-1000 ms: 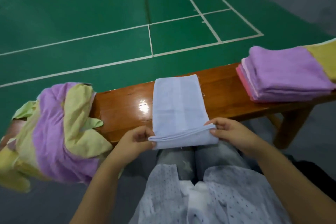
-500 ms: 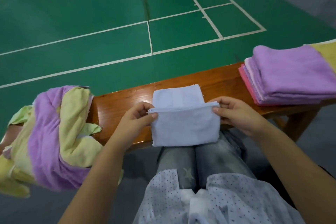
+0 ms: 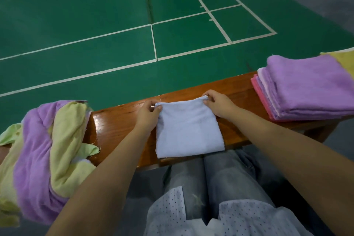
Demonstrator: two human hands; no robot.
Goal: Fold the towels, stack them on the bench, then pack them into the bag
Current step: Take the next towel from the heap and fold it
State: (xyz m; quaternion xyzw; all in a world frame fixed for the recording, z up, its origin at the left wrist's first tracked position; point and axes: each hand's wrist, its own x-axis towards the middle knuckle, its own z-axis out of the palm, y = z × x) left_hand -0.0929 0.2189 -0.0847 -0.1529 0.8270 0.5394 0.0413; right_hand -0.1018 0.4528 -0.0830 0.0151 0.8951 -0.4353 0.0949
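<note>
Green court floor lies behind the glossy wooden surface (image 3: pixel 122 120). Left hand (image 3: pixel 147 116) and right hand (image 3: pixel 218 104) each pinch the pale blue folded towel's (image 3: pixel 188 132) far corners; they should align edges squarely, then press the fold flat.

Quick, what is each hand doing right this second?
Left hand: pinching the far left corner of the light blue towel.
Right hand: pinching the same towel's far right corner.

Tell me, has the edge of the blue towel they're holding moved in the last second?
Yes. Both hands carried the blue towel's held edge from the bench's near side over to its far side, folding it in half.
</note>
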